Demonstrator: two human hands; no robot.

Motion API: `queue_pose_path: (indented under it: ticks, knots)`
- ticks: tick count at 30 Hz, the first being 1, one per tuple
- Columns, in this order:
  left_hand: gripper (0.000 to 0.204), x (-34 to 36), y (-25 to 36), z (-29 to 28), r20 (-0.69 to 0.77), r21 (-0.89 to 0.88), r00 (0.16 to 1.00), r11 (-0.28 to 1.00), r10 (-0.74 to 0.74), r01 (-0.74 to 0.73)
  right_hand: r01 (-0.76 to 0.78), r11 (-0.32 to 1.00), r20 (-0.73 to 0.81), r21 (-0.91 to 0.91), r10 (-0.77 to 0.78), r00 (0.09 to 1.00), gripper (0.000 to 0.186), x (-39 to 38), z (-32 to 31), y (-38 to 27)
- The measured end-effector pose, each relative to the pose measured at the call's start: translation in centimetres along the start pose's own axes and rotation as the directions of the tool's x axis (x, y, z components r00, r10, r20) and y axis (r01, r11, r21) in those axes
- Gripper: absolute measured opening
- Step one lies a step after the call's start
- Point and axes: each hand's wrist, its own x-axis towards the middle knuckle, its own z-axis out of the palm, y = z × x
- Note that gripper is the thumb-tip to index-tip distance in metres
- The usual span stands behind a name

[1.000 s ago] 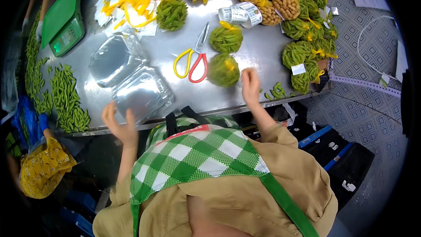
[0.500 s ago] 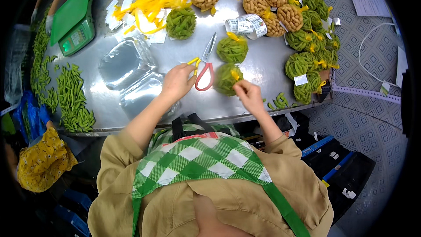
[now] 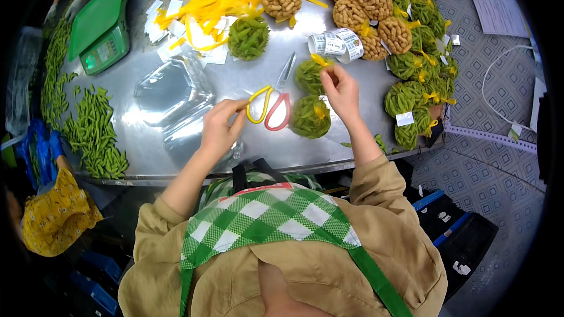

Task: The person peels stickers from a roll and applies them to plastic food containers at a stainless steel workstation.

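Both apart: L hand [image 3: 222, 126] at scissors [image 3: 279, 86], R hand [image 3: 345, 91] at upper net bag of green pods [image 3: 307, 76], tabletop [image 3: 258, 145] ctr.
Grips can't be confirmed. Step, est.: handling bag's yellow tie [image 3: 318, 60]; next move likely req. firm tie pinch.

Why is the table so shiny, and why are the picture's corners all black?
In the head view, light glares off the metal table and the clear plastic packaging; also in the head view, the wide fisheye picture ends in black corners and bends the table's front edge.
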Motion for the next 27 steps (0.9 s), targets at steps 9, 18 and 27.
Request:
queue_pose_path:
  ticks: [9,18,27]
  knots:
    - [0.047,-5.5,-2.2,-5.8,-0.438,0.349,0.894,0.935,0.099,0.067,0.058,0.998,0.177,0.000,-0.057,0.983,0.022,5.0,4.5,-0.4]
    - [0.095,-13.8,-8.0,-7.4,-0.223,-0.370,0.647,0.677,-0.730,0.636,-0.254,0.950,-0.214,0.179,0.290,0.933,0.054,-2.8,1.2,7.9]
    - [0.084,-14.1,-9.1,-6.3,-0.165,-0.548,0.655,0.621,-0.737,0.560,-0.162,0.986,-0.149,-0.025,0.157,0.976,0.079,-0.4,7.0,7.2]
